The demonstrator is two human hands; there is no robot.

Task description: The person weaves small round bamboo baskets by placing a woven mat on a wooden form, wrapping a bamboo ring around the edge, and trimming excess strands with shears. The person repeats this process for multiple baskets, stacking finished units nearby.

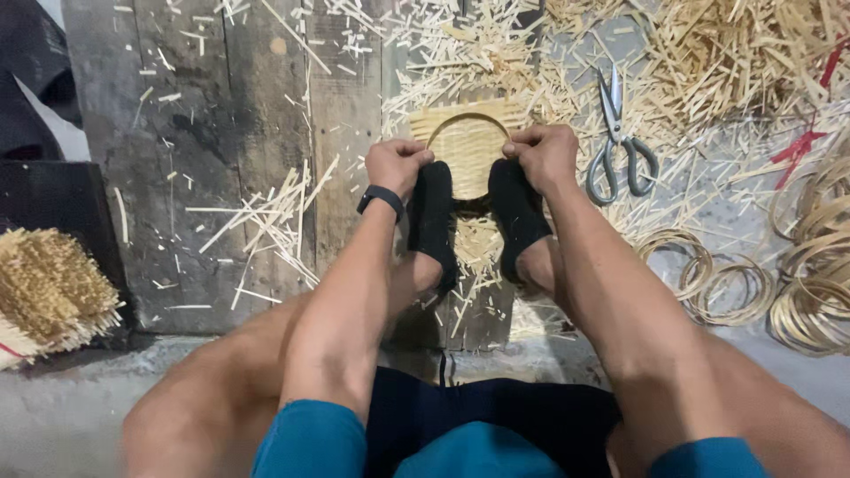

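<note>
Gripping the woven bamboo tray [467, 142] by its ring, left hand [396, 165] and right hand [544, 155] have fingers clenched on it; scissors [617, 142] lie just right.

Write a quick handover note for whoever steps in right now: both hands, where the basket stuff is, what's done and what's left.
Left hand and right hand: both grip the hoop rim on the woven bamboo mat, pinned by both socked feet.
Scissors lie right of the mat; spare hoops further right; bamboo strips scattered on the boards.
Done: mat woven, hoop laid on it.
Left: mat edges look square and untrimmed.
</note>
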